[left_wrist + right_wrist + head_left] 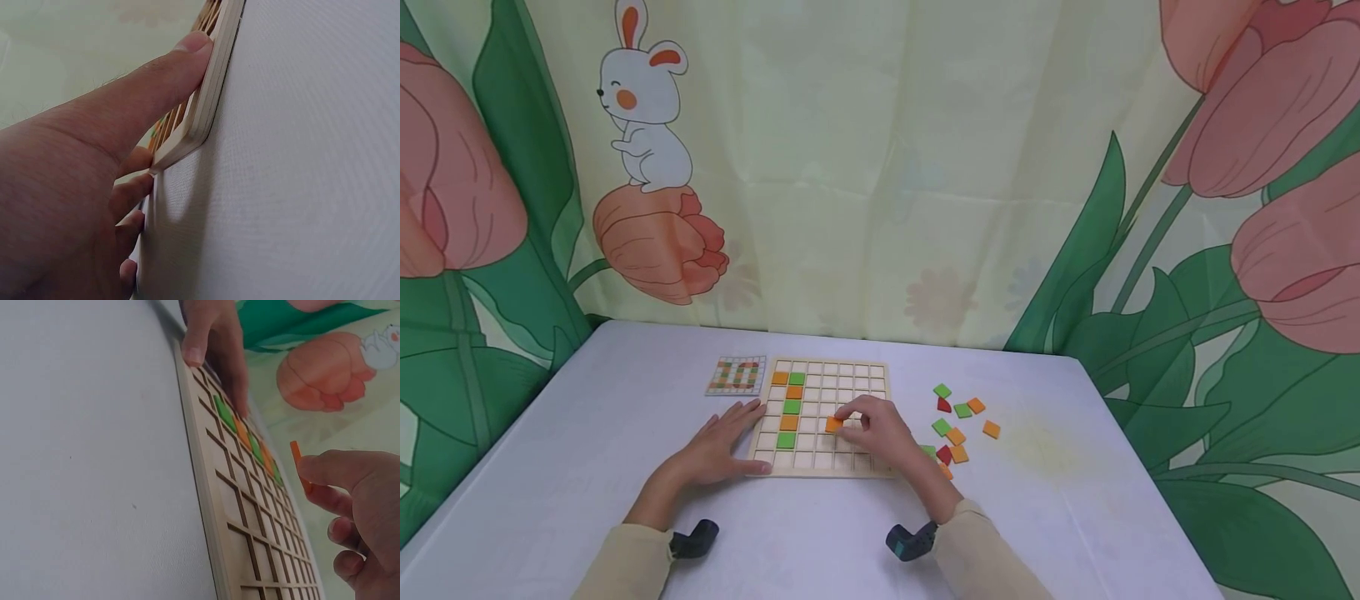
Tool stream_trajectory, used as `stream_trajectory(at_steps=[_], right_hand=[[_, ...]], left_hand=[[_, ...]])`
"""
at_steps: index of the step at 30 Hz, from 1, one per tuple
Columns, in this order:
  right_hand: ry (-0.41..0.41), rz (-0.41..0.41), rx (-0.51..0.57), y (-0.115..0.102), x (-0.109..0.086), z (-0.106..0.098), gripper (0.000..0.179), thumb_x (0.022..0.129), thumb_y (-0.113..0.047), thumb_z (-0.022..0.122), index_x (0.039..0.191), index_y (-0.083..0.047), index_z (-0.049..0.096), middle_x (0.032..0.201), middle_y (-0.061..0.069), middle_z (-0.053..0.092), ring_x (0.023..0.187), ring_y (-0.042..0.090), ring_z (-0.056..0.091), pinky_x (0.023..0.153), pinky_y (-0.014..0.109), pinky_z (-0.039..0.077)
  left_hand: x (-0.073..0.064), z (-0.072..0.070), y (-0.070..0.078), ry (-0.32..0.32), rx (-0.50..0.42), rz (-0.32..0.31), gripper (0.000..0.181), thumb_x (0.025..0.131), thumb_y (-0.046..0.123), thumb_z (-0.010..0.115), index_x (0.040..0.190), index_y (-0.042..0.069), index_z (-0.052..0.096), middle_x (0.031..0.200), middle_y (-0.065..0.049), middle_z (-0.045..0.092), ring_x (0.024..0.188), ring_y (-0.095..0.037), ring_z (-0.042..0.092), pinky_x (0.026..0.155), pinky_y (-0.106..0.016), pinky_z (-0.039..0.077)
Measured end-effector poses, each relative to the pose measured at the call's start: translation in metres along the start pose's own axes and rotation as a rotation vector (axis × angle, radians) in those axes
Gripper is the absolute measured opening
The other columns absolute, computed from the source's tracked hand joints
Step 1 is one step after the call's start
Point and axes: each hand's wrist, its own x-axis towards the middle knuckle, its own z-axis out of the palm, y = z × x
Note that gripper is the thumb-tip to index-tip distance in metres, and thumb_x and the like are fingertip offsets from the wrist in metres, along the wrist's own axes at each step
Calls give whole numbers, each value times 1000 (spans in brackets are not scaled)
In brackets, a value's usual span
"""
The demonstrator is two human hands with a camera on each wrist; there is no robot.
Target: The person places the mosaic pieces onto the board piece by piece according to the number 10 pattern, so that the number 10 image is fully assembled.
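Observation:
A wooden grid board (842,461) lies on the table, with orange and green square tiles filling most of its second column and one orange tile (780,378) in the top left cell. My left hand (718,446) rests at the board's left side, thumb on the lower left corner, fingers along the edge. Between thumb and forefinger my right hand (880,429) pinches an orange square tile (300,467), which is held above the board's surface in the right wrist view. In the left wrist view the left thumb (181,69) presses on the wooden frame.
A small pattern card (736,376) with a coloured grid lies beyond the left hand, beside the board. Loose green and orange tiles (962,411) and red rounded pieces (943,405) are scattered right of the board, some partly behind the right forearm. A printed curtain (880,167) hangs behind the table.

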Motion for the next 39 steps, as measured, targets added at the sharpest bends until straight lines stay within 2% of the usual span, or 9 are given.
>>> stream_trajectory(at_steps=[9, 15, 21, 25, 34, 39], right_hand=[[-55, 15, 36, -15, 8, 22, 18, 87, -18, 71, 105, -19, 74, 99, -6, 69, 67, 8, 45, 57, 16, 38], [-76, 31, 34, -27, 11, 35, 16, 88, -22, 71, 103, -20, 74, 100, -10, 69, 87, 12, 54, 68, 15, 44], [-74, -22, 6, -31, 17, 49, 9, 87, -23, 72, 95, -18, 74, 93, -10, 68, 77, 6, 50, 64, 14, 42], [-74, -51, -3, -33, 21, 57, 8, 87, -23, 72, 93, -17, 74, 91, -9, 68, 77, 5, 52, 66, 12, 43], [-60, -44, -101, -39, 27, 72, 10, 87, -28, 73, 93, -21, 75, 96, -12, 69, 92, 2, 60, 85, 16, 51], [-60, -48, -114, -41, 29, 75, 10, 87, -26, 73, 94, -21, 75, 94, -12, 68, 90, 0, 60, 85, 15, 51]], left_hand=[[2, 1, -1, -5, -1, -3, 101, 72, 55, 77, 151, 10, 32, 159, -17, 25, 148, -42, 13, 119, -64, 6], [1, 0, -1, -5, -2, -1, 101, 72, 57, 76, 151, 11, 32, 159, -17, 26, 148, -42, 13, 118, -65, 6], [0, 0, -1, -8, 1, 4, 102, 72, 58, 76, 151, 11, 32, 159, -16, 27, 148, -42, 14, 118, -65, 7], [0, -1, 0, -9, -1, 3, 102, 72, 58, 76, 151, 10, 32, 159, -17, 26, 148, -43, 14, 118, -65, 6], [0, 0, 1, -11, -13, -12, 103, 72, 58, 75, 151, 10, 32, 159, -17, 26, 148, -43, 12, 118, -65, 4], [0, 0, 1, -8, -9, -6, 103, 72, 59, 75, 151, 11, 32, 159, -17, 26, 148, -42, 13, 118, -65, 5]])
